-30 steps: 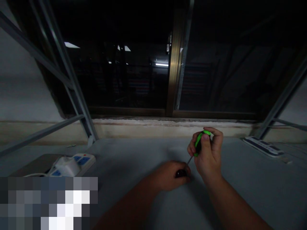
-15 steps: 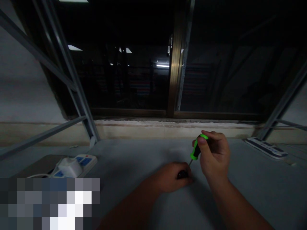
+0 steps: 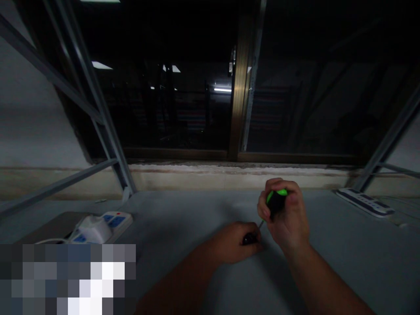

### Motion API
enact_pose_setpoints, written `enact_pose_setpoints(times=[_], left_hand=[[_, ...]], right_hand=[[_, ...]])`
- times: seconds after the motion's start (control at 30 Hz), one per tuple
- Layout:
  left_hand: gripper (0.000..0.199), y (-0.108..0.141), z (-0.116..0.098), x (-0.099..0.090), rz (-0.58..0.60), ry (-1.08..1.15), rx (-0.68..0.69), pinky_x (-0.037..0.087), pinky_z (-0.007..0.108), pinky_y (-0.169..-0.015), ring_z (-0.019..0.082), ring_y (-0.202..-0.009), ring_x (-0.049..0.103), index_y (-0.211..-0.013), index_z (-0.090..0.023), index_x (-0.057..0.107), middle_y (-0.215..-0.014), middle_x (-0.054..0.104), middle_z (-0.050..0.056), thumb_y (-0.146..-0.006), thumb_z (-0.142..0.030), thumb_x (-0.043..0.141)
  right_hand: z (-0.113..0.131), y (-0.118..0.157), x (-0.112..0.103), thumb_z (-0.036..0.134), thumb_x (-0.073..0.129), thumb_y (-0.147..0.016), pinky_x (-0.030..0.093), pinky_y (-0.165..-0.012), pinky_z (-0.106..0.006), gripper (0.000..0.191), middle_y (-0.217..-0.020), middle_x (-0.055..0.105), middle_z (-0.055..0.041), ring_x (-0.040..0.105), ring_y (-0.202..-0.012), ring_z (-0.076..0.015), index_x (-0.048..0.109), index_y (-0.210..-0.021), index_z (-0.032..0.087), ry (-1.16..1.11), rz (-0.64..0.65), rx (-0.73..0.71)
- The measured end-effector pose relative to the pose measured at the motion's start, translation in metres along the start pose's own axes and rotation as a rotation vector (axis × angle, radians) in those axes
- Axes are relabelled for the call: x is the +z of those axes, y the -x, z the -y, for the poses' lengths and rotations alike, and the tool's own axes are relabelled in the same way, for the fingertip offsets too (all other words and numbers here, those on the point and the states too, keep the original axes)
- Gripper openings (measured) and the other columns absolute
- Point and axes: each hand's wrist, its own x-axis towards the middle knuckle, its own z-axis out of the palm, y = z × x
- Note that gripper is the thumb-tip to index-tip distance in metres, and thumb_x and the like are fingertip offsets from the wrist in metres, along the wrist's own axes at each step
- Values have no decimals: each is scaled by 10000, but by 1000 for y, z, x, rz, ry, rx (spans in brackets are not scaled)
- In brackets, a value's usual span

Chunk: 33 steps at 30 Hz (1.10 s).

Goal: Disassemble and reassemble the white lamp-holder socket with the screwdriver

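My left hand [image 3: 234, 243] is closed around a small black object [image 3: 250, 238] low over the grey-blue tabletop [image 3: 183, 210]. Just up and to the right, my right hand [image 3: 287, 214] wraps round the green and black handle of a screwdriver [image 3: 276, 202]. Its thin metal shaft slants down and left to the fingers of my left hand. Where the tip meets the black object is hidden by those fingers.
At the left lies a white power strip [image 3: 123, 218] with a white plug [image 3: 96, 229], beside a flat grey item [image 3: 59, 225]. Another power strip [image 3: 364, 202] is at the back right. Metal frame posts [image 3: 111, 131] stand at both sides, before a dark window.
My right hand has turned and its fingers have wrapped further round the screwdriver handle, covering more of it. My left hand and the black object look unmoved.
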Motion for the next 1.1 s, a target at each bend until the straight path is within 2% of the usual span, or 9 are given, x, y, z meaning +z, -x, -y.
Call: enact_pose_setpoints(times=[0.1,0.23,0.37,0.5,0.6,0.73,0.87,0.97,1.1], left_hand=[[177,1,-2,-1,-1,16,-16,394,233,-623,129,-693,549,-948,-165,655,-795,625,2,-872,-322,683],[200,1,-3,-1,-7,17,-35,395,236,-621,132,-695,547,-968,-168,644,-798,623,0,-864,-331,694],[242,0,0,0,-4,17,-43,406,246,-627,146,-720,570,-982,-163,640,-841,650,19,-863,-365,700],[241,0,1,0,8,10,-40,399,243,-615,143,-705,560,-993,-165,638,-822,637,14,-860,-356,701],[208,0,0,-2,10,17,-26,393,238,-616,134,-694,547,-970,-167,632,-802,618,2,-863,-334,693],[218,0,-2,-2,6,32,-17,394,235,-624,130,-702,544,-977,-162,631,-805,615,2,-863,-336,696],[226,1,-2,-2,18,38,-11,387,230,-619,129,-708,547,-982,-165,627,-809,610,-2,-870,-350,692],[221,1,-4,-2,36,34,-1,382,228,-615,128,-706,541,-967,-166,623,-804,605,-3,-869,-352,693],[223,1,-5,-3,41,33,-15,382,226,-615,128,-709,538,-968,-164,623,-805,602,-3,-869,-349,697]], right_hand=[[-4,-1,-2,326,626,-958,334,-403,-188,114,-926,548,8,527,-541,-61,685,-1046,282,103,-22,-11],[-6,-4,1,427,501,-1011,471,-591,-258,279,-795,617,-21,591,-708,-133,673,-1115,234,103,-90,47],[-5,-2,8,432,450,-1027,405,-534,-243,139,-678,552,49,488,-549,-116,515,-1097,333,-39,-100,38],[-8,0,7,506,546,-981,382,-483,-217,188,-773,562,54,463,-512,-88,469,-1045,347,-50,-68,-27],[-11,-3,2,363,727,-885,390,-427,-194,253,-938,558,46,521,-545,-71,516,-1021,331,22,-107,-55],[-12,-10,-2,371,683,-907,441,-439,-199,188,-937,576,3,635,-734,-132,596,-1045,278,37,-155,45],[-11,-15,-4,491,514,-980,362,-399,-193,281,-827,566,10,483,-520,-77,596,-1083,243,-48,-151,177],[-10,-16,-4,507,475,-996,250,-375,-159,203,-766,530,57,342,-429,-55,491,-1099,332,-89,-151,167],[-8,-13,-5,565,501,-972,251,-394,-149,231,-808,522,70,343,-440,-56,406,-1080,384,-23,-122,109]])
